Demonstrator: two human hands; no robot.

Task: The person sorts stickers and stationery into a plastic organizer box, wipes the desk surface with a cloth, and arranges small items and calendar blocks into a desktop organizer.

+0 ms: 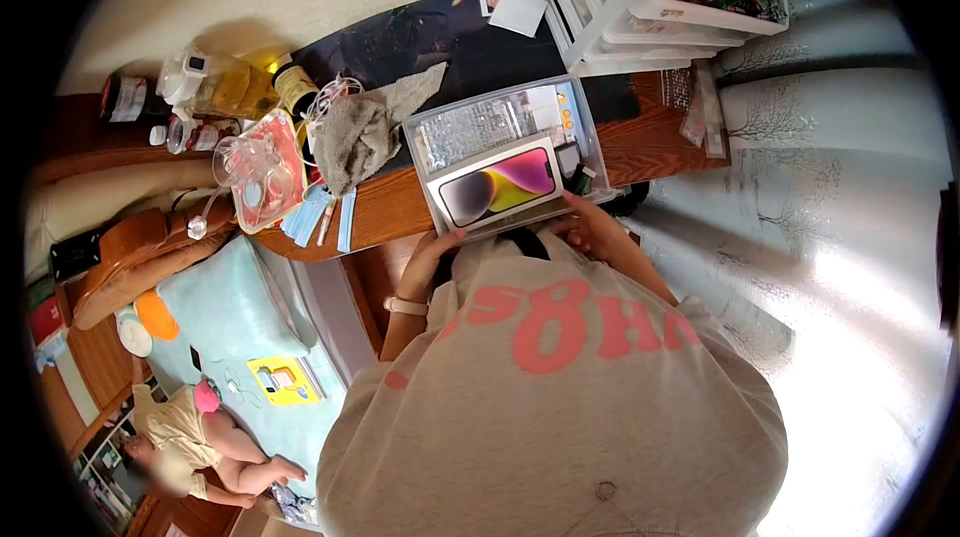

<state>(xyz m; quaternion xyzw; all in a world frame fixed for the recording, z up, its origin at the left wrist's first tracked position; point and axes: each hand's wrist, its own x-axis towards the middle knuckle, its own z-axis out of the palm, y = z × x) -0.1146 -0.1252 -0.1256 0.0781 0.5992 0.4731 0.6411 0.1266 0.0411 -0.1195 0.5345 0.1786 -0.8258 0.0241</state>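
A clear plastic bin [415,152] lies over the desk's front edge, close to my body. In it sits a white smartphone box [500,187] with a phone pictured on its lid, tilted slightly. Behind the box are a silvery patterned packet [475,132], a white and yellow card [560,112] and small dark items. My left hand [436,249], with a pale wristband, is closed on the bin's front left corner. At the front right, my right hand [590,225] grips the bin, its thumb near the box's corner. The undersides of both grips are hidden.
A grey cloth [360,142], blue strips [310,217] and a pink tray [275,172] lie left on the desk. Bottles [240,87] stand behind them. A white drawer unit [640,22] rises at the back right. Another person [215,437] is on the bed at lower left.
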